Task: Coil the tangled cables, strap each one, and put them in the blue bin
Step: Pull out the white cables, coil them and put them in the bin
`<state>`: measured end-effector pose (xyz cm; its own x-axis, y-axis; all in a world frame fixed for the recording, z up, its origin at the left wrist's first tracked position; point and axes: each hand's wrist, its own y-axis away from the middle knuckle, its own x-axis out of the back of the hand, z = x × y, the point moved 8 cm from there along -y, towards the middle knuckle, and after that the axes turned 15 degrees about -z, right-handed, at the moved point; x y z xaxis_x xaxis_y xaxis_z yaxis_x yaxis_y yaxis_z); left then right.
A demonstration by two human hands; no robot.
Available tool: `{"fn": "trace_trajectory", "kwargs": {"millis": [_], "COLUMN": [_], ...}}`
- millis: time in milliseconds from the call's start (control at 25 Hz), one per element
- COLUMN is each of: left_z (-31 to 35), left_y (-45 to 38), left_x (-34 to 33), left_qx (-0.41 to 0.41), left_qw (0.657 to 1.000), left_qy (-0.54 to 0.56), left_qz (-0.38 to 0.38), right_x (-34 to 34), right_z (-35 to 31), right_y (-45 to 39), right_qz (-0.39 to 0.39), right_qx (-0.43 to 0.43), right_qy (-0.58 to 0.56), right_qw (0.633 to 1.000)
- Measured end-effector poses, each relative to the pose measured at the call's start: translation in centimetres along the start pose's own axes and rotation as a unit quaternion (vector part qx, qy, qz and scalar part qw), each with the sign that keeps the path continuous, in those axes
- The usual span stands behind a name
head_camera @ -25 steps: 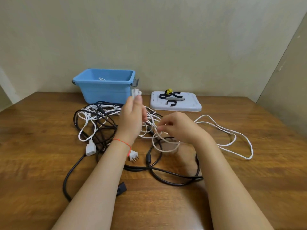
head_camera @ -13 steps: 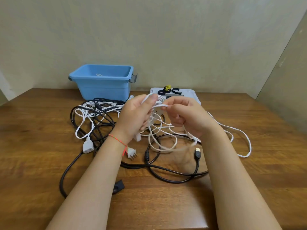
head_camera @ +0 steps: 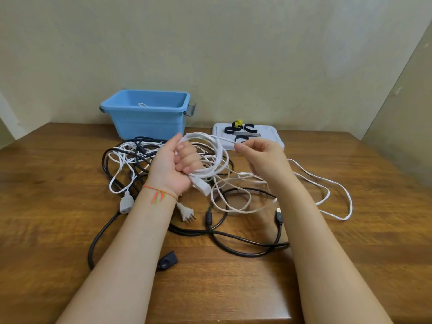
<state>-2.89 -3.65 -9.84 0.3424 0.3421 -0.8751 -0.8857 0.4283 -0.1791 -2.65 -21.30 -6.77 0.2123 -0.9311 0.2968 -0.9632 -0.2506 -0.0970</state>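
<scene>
My left hand grips a white cable coil of several loops, palm up, with the cable's white plug sticking out below the fist. My right hand pinches the same white cable just right of the coil, at about the coil's top height. The cable's loose length trails over the table to the right. A tangle of black and white cables lies behind and under my hands. The blue bin stands at the back left with a bit of white cable inside.
A white lid at the back right carries several black straps and a yellow one. A white three-pin plug, a grey socket end, a black USB plug and a black connector lie on the wooden table.
My left hand turned palm up and now holds several white loops. My right hand moved out to the right, drawing the cable along. The view has tilted slightly down.
</scene>
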Motion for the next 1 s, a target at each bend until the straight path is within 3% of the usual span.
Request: {"fn": "trace_trajectory", "kwargs": {"millis": [80,160,280,360,400,480,560,640,760,880,960,1000], "left_z": [2.1,3.7,4.6,4.3,4.1,3.3,2.0,0.9,0.9,0.9,0.5,0.4], "left_y": [0.4,1.0,1.4,1.5,1.6,1.7,1.4,1.2,1.1,1.1,1.0,1.0], "left_x": [1.8,3.2,2.4,0.4,-0.8,-3.1,-4.6,-5.0,-5.2,-5.6,-5.4,-5.1], "left_qx": [-0.100,-0.171,-0.200,-0.211,-0.215,-0.197,-0.154,-0.123,-0.114,-0.094,-0.059,-0.032], "left_qw": [0.992,0.978,0.965,0.942,0.913,0.817,0.721,0.679,0.684,0.702,0.728,0.753], "left_qy": [0.057,0.038,-0.093,-0.226,-0.322,-0.527,-0.668,-0.720,-0.719,-0.705,-0.682,-0.657], "left_qz": [0.057,0.117,0.144,0.131,0.129,0.126,0.097,0.069,0.041,0.027,0.028,0.024], "right_x": [1.0,2.3,2.3,-0.1,-1.7,-4.3,-5.6,-5.7,-5.9,-5.6,-4.7,-3.8], "right_z": [0.8,1.6,1.2,0.5,0.3,-0.6,-2.2,-3.1,-3.1,-2.6,-2.5,-2.6], "right_y": [-0.2,-0.3,-0.3,-0.4,-0.3,0.4,1.4,2.0,2.3,2.2,1.9,1.6], "right_qz": [0.031,0.062,0.056,-0.029,-0.084,-0.180,-0.242,-0.263,-0.299,-0.305,-0.252,-0.190], "right_qx": [-0.029,-0.071,-0.076,-0.062,-0.052,-0.006,0.044,0.055,0.040,0.028,0.020,0.022], "right_qy": [0.051,0.104,0.243,0.322,0.348,0.335,0.224,0.090,-0.032,-0.047,0.022,0.061], "right_qw": [0.998,0.990,0.966,0.944,0.932,0.925,0.943,0.959,0.953,0.951,0.967,0.980]}}
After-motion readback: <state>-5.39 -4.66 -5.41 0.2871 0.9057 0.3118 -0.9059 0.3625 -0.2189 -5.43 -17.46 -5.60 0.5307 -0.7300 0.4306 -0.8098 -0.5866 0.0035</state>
